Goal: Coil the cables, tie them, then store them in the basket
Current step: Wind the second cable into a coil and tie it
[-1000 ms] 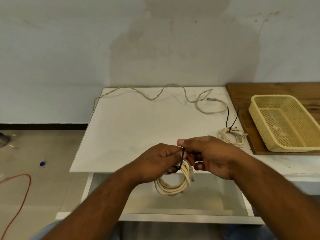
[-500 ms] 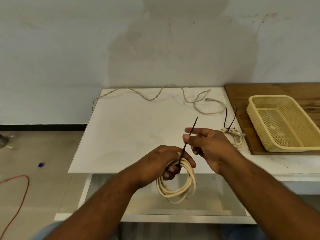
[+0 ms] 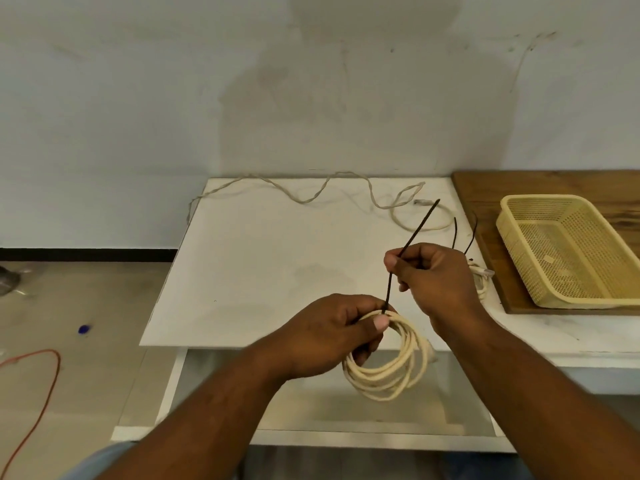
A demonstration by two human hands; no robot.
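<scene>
Here, the left hand (image 3: 330, 339) gripped a cream cable coil (image 3: 393, 377), several loops thick, just off the bench's (image 3: 263, 265) near edge, its thumb pressed where a black tie (image 3: 420, 226) wrapped the loops. The right hand (image 3: 434, 277) pinched the tie's taut tail. A yellow basket (image 3: 543, 196) sat at right.

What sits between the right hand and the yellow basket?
Head view: a small tied cable bundle on the white table, partly behind the right hand.
</scene>
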